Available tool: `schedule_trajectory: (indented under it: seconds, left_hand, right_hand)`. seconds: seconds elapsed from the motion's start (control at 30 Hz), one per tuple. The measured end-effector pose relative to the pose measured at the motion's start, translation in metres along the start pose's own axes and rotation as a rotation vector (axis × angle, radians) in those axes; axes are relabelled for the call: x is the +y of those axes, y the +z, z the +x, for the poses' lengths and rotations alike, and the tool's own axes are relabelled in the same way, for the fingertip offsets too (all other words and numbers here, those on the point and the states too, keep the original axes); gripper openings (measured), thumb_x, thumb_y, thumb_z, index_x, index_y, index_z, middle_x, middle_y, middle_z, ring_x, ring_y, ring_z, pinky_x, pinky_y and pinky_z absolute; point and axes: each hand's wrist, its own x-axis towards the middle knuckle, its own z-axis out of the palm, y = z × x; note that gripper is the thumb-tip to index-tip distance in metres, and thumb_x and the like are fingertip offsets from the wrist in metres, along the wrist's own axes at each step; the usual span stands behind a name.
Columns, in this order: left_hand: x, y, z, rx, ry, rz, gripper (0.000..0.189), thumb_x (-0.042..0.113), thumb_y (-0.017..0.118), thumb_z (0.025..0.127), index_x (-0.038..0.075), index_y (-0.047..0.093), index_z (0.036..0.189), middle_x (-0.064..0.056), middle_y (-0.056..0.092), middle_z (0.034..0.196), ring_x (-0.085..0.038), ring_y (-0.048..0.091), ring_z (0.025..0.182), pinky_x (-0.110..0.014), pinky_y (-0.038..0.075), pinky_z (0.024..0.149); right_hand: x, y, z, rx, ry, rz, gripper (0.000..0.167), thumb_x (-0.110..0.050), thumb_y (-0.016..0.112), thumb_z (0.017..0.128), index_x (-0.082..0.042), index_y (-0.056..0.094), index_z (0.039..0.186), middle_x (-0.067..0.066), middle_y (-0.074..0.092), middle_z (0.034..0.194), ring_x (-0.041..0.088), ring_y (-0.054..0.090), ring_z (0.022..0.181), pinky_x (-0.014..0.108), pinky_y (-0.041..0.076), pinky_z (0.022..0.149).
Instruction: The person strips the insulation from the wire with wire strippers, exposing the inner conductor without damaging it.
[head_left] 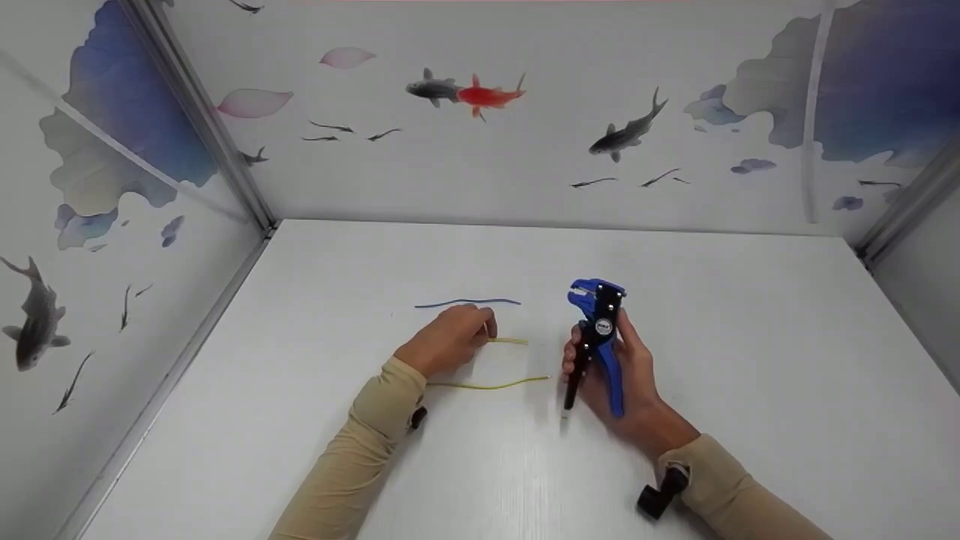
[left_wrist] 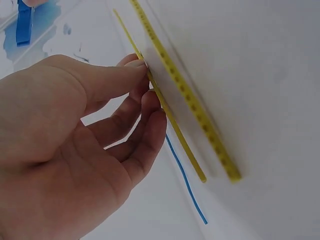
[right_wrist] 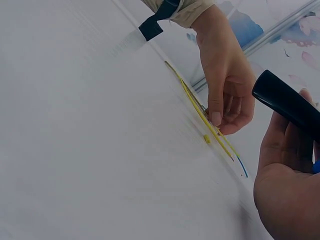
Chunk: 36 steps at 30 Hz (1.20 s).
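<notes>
My left hand (head_left: 450,337) pinches a thin yellow wire (left_wrist: 177,127) between thumb and fingertips, low over the white table. One end of that wire sticks out to the right of the fingers in the head view. Upright in my right hand (head_left: 634,382) is a blue and black wire stripper (head_left: 602,326), its head pointing away and its handles spread. Nearer the front lies a second yellow wire (head_left: 487,387), its left part hidden behind the left wrist. Beyond the left hand rests a blue wire (head_left: 469,301). The right wrist view shows only the stripper's black handle (right_wrist: 287,102) clearly.
A short yellow piece (right_wrist: 207,138) lies beside the yellow wires on the white table (head_left: 480,465). Printed panels with fish stand along the back (head_left: 525,180) and left side (head_left: 187,247). Black wrist cameras (head_left: 660,495) sit at the sleeves.
</notes>
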Motion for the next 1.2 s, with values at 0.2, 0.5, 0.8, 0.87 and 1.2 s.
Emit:
schedule_trajectory:
  seconds: [0.2,0.5,0.8,0.87,1.2]
  left_hand:
    - [0.002,-0.003,0.001,0.008,-0.027,-0.019,0.021,0.003,0.057,0.111,0.003,0.075,0.122,-0.015,0.071,0.12,-0.03,0.068,0.118,-0.044,0.056,0.107]
    - [0.005,-0.005,0.006,0.082,0.024,-0.064,0.011,0.011,0.065,0.11,0.004,0.072,0.115,-0.01,0.07,0.111,-0.023,0.065,0.104,-0.039,0.058,0.097]
    - [0.01,-0.01,0.008,0.137,0.128,-0.1,0.014,0.013,0.059,0.113,0.004,0.067,0.119,-0.01,0.07,0.106,-0.02,0.062,0.095,-0.035,0.057,0.088]
    - [0.012,-0.01,0.009,0.164,0.147,-0.085,0.015,0.015,0.057,0.114,0.005,0.066,0.12,-0.009,0.069,0.107,-0.02,0.063,0.097,-0.036,0.057,0.089]
    - [0.019,-0.01,0.007,0.292,0.161,-0.124,0.017,0.02,0.058,0.114,0.015,0.07,0.125,-0.004,0.066,0.107,-0.017,0.067,0.097,-0.038,0.061,0.09]
  right_hand:
    - [0.0,0.001,0.0,-0.019,0.01,0.0,0.07,-0.079,0.038,0.106,-0.012,0.061,0.113,0.002,0.063,0.098,0.016,0.061,0.091,0.034,0.05,0.088]
    - [0.0,0.001,0.0,0.017,0.019,0.008,0.07,-0.08,0.042,0.104,-0.013,0.061,0.113,0.002,0.063,0.098,0.017,0.059,0.09,0.034,0.05,0.086]
    - [0.001,0.0,0.0,0.019,0.02,0.002,0.07,-0.08,0.045,0.103,-0.013,0.062,0.114,0.001,0.064,0.098,0.017,0.059,0.09,0.034,0.051,0.086]
    - [0.001,0.0,0.001,0.012,0.017,0.001,0.07,-0.08,0.046,0.103,-0.012,0.062,0.115,0.001,0.064,0.099,0.016,0.06,0.09,0.033,0.051,0.086]
    - [0.001,0.0,0.001,-0.004,0.008,-0.022,0.072,-0.079,0.047,0.103,-0.011,0.064,0.117,0.001,0.064,0.099,0.015,0.061,0.088,0.033,0.053,0.083]
